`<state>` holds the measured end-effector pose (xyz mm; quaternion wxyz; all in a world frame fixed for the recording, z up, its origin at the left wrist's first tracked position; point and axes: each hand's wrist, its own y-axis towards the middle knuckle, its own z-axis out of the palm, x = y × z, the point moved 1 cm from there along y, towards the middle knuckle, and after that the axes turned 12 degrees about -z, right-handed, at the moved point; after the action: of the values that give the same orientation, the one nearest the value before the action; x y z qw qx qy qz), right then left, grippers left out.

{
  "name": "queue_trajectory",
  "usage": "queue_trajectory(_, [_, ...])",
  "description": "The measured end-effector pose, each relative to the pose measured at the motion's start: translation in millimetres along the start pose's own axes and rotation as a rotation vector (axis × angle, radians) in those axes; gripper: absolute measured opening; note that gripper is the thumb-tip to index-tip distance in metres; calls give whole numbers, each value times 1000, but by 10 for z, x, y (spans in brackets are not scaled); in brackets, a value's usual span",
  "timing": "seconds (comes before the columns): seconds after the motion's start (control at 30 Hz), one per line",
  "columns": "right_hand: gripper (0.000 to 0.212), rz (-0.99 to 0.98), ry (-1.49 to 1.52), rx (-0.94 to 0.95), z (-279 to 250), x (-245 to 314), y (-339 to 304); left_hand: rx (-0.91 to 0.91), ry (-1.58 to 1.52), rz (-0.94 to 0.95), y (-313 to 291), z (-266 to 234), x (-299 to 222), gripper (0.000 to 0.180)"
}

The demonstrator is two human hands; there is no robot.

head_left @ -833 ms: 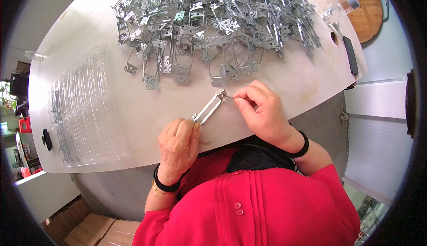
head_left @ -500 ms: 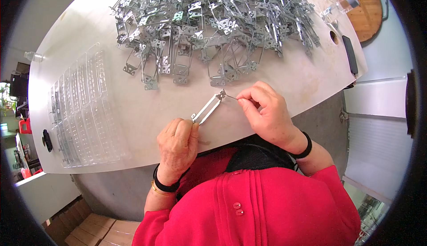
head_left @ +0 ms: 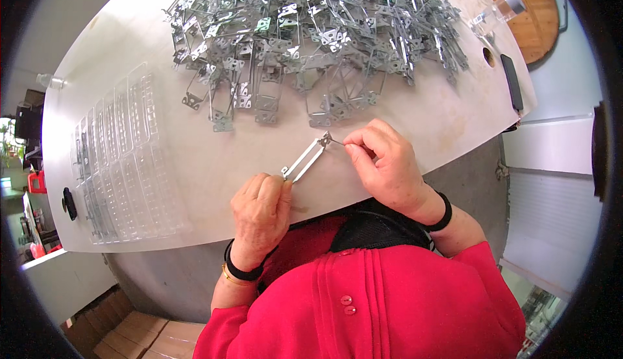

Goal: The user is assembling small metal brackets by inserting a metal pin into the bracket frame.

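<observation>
My left hand [head_left: 261,208] is closed in a pinch on the near end of a slim metal bracket [head_left: 310,158], a frame with two long side bars. The bracket slants away to the right over the table. My right hand [head_left: 384,161] pinches a thin dark pin-like piece [head_left: 336,141], whose tip meets the bracket's far end. What the piece is exactly is too small to tell. Beyond both hands lies a large heap of similar metal brackets [head_left: 311,50].
Stacked clear plastic trays [head_left: 133,164] lie on the white table [head_left: 214,184] at the left, some bracket parts inside. A black clip-like object [head_left: 69,203] sits at the left edge. At the right are a clear bottle [head_left: 496,13] and a dark phone-like slab [head_left: 511,81].
Hardly anything differs. The bracket's far end and the thin piece appear very slightly shifted to the right, and both hands keep their grip.
</observation>
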<state>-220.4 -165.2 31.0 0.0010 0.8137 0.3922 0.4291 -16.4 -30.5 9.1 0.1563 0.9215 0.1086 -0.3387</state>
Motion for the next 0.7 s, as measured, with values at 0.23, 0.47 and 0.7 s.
queue_trajectory(0.23, [6, -3, 3, -9, 0, -12, -8, 1, -3, 1, 3, 12, 14, 14])
queue_trajectory(0.47, [6, -38, 18, -20, 29, -23, 24, -14, -35, 4, 10, 4, -1, 15])
queue_trajectory(0.7, [5, -19, -1, 19, 1, -1, 2, -40, -29, 30, -35, 59, 47, 15])
